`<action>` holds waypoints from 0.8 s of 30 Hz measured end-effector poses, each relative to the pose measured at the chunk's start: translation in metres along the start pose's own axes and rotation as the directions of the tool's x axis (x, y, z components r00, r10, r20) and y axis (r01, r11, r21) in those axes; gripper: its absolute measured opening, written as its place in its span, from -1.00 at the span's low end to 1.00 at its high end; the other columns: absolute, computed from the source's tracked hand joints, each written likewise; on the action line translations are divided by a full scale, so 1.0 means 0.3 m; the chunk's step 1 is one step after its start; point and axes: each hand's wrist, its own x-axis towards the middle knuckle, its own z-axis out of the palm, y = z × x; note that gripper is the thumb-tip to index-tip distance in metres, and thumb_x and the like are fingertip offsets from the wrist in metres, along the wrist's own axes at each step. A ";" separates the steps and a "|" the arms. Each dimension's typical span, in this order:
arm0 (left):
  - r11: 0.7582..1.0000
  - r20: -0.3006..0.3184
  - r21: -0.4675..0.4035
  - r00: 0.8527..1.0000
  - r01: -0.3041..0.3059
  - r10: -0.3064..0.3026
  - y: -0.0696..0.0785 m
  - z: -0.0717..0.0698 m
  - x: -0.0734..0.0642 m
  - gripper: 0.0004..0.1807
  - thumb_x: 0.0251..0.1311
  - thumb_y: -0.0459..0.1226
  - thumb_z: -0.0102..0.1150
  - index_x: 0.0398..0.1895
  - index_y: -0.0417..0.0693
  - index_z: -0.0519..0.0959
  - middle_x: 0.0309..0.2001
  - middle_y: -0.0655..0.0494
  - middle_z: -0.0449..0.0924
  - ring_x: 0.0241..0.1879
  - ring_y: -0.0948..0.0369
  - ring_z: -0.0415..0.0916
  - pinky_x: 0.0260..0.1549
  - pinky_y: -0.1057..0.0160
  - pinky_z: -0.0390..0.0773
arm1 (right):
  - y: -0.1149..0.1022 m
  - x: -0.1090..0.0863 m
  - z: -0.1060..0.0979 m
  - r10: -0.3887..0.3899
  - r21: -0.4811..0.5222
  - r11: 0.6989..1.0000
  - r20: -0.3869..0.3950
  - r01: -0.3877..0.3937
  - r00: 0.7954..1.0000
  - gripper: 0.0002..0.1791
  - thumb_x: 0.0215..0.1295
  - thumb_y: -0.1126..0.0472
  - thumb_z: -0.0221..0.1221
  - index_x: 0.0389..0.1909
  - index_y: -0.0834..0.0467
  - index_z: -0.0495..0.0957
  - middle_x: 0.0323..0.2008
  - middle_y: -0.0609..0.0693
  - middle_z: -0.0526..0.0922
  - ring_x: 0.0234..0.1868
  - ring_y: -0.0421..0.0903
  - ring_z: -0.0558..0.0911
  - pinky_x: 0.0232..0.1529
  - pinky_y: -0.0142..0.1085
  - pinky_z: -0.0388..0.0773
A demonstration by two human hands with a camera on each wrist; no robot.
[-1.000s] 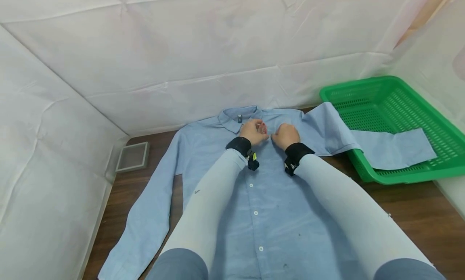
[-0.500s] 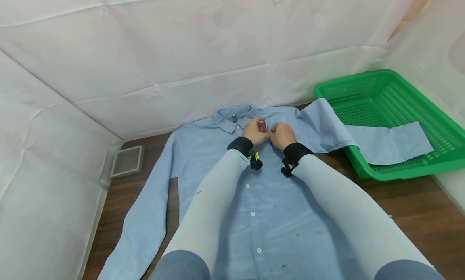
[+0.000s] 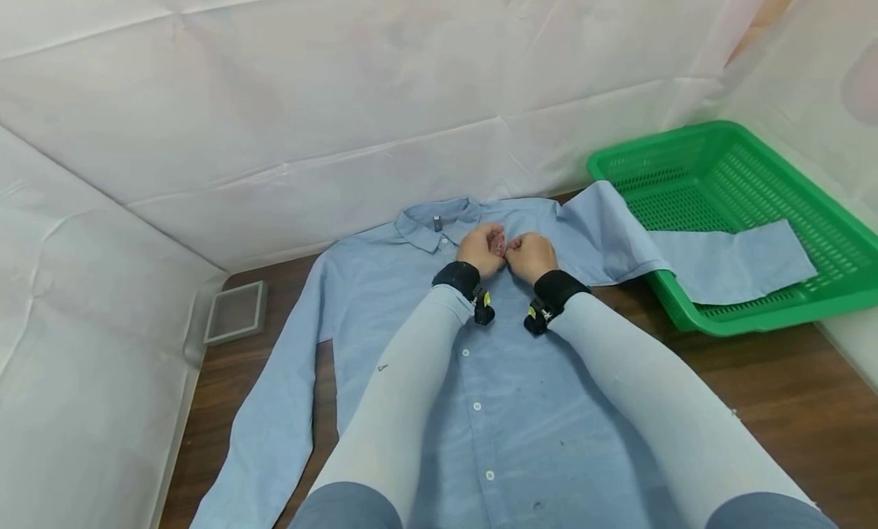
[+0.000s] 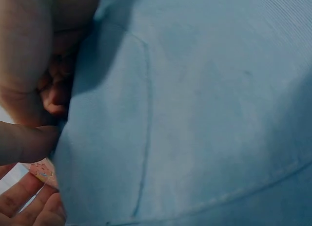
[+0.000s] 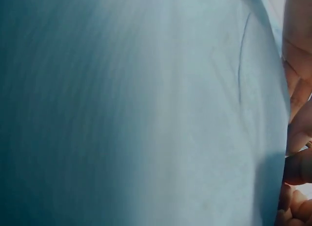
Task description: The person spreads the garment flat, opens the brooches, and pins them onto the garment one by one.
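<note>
A light blue button-up shirt (image 3: 384, 285) lies spread out, its collar towards the back wall. Over its upper chest my left hand (image 3: 480, 248) curls round a small pink patterned badge (image 3: 498, 244), mostly covered by the fingers. Close beside it, my right hand (image 3: 532, 257) has its fingers bent in and pinches the shirt cloth, fingertips right at the badge. In the left wrist view a thumb (image 4: 31, 142) presses at the cloth's edge, and the pink badge (image 4: 44, 171) shows below among fingers. Fingers (image 5: 300, 131) line the raised cloth's edge in the right wrist view.
A green plastic basket (image 3: 686, 312) stands at the right, with one shirt sleeve (image 3: 741, 262) draped into it. At the left a small grey-framed tray (image 3: 235, 312) sits on the brown wooden table (image 3: 188, 445). White sheeting (image 3: 329, 79) walls the back and sides.
The two hands have come closer together, the right fingertips now meeting the left hand at the badge. The head view has shifted slightly; shirt and basket stay put.
</note>
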 end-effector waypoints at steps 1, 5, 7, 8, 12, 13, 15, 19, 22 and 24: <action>1.000 -0.004 0.009 1.000 -0.001 0.001 0.001 0.002 0.000 -0.37 0.06 -0.35 0.36 0.27 0.03 0.45 0.12 0.11 0.55 0.07 0.18 0.49 0.08 0.27 0.43 | 0.003 0.000 0.001 0.005 0.012 1.000 -0.002 -0.005 1.000 -0.75 0.30 0.21 0.10 -0.50 0.18 0.66 -0.52 0.06 0.65 -0.48 0.01 0.55 -0.41 -0.21 0.42; 0.999 -0.020 0.033 1.000 0.000 0.000 0.009 0.008 -0.004 -0.36 0.03 -0.33 0.41 0.25 0.06 0.48 0.14 0.14 0.54 0.12 0.18 0.46 0.11 0.27 0.40 | 0.017 -0.003 0.003 0.015 0.058 0.998 0.002 -0.015 1.000 -0.76 0.35 0.16 0.09 -0.32 0.20 0.67 -0.37 0.09 0.68 -0.37 0.00 0.58 -0.31 -0.19 0.45; 0.999 -0.024 0.041 1.000 -0.003 0.004 0.015 0.007 -0.008 -0.36 0.03 -0.32 0.42 0.25 0.05 0.48 0.14 0.13 0.54 0.14 0.17 0.45 0.13 0.26 0.39 | 0.021 -0.005 0.002 0.024 0.082 0.996 0.004 -0.024 1.000 -0.75 0.36 0.13 0.10 -0.29 0.21 0.66 -0.33 0.10 0.68 -0.34 0.01 0.58 -0.27 -0.17 0.46; 0.999 -0.023 0.043 1.000 -0.005 0.006 0.017 0.006 -0.010 -0.36 0.02 -0.32 0.42 0.25 0.05 0.49 0.15 0.13 0.54 0.15 0.17 0.44 0.14 0.26 0.38 | 0.023 -0.006 0.002 0.024 0.091 0.996 0.003 -0.024 1.000 -0.75 0.36 0.13 0.10 -0.27 0.21 0.66 -0.32 0.11 0.68 -0.33 0.02 0.59 -0.26 -0.17 0.46; 0.997 -0.007 0.075 1.000 -0.015 0.015 0.016 0.006 -0.012 -0.35 0.04 -0.29 0.43 0.27 0.04 0.48 0.19 0.11 0.52 0.20 0.14 0.40 0.18 0.24 0.35 | 0.027 -0.009 -0.002 0.027 0.121 0.992 0.002 -0.027 1.000 -0.75 0.36 0.12 0.12 -0.25 0.22 0.65 -0.31 0.11 0.68 -0.32 0.01 0.59 -0.25 -0.17 0.47; 0.996 -0.002 0.083 1.000 -0.017 0.017 0.015 0.006 -0.011 -0.35 0.04 -0.28 0.43 0.27 0.04 0.47 0.20 0.09 0.51 0.21 0.13 0.39 0.19 0.23 0.35 | 0.028 -0.009 -0.002 0.027 0.127 0.991 0.003 -0.027 1.000 -0.75 0.36 0.12 0.12 -0.23 0.21 0.65 -0.31 0.11 0.68 -0.31 0.01 0.59 -0.24 -0.18 0.47; 0.995 0.008 0.100 1.000 -0.022 0.022 0.011 0.006 -0.008 -0.35 0.05 -0.26 0.42 0.28 0.04 0.47 0.21 0.08 0.50 0.22 0.11 0.38 0.19 0.22 0.34 | 0.029 -0.009 -0.005 0.030 0.142 0.989 0.010 -0.031 1.000 -0.75 0.37 0.11 0.12 -0.21 0.20 0.65 -0.30 0.10 0.67 -0.31 0.00 0.59 -0.23 -0.18 0.47; 0.994 0.017 0.101 0.999 -0.034 0.033 0.013 0.002 -0.007 -0.34 0.04 -0.27 0.43 0.27 0.02 0.47 0.20 0.05 0.50 0.22 0.10 0.37 0.20 0.21 0.33 | 0.033 -0.006 -0.009 0.033 0.166 0.985 0.021 -0.036 0.999 -0.74 0.37 0.11 0.12 -0.16 0.19 0.66 -0.27 0.10 0.68 -0.29 -0.01 0.59 -0.21 -0.18 0.48; 0.993 0.017 0.109 0.999 -0.046 0.044 0.015 0.004 -0.007 -0.34 0.02 -0.27 0.44 0.27 0.00 0.47 0.19 0.06 0.51 0.22 0.11 0.38 0.20 0.22 0.33 | 0.038 -0.004 -0.008 0.029 0.170 0.985 0.027 -0.033 0.999 -0.74 0.37 0.12 0.11 -0.14 0.20 0.66 -0.26 0.10 0.68 -0.29 -0.01 0.59 -0.22 -0.19 0.48; 0.992 0.016 0.110 0.998 -0.057 0.056 0.012 0.006 -0.005 -0.34 0.02 -0.27 0.45 0.26 -0.01 0.48 0.18 0.06 0.52 0.21 0.11 0.39 0.20 0.22 0.33 | 0.041 -0.003 -0.006 0.024 0.168 0.985 0.030 -0.029 0.999 -0.74 0.37 0.13 0.11 -0.13 0.20 0.66 -0.27 0.10 0.68 -0.30 -0.01 0.58 -0.24 -0.19 0.47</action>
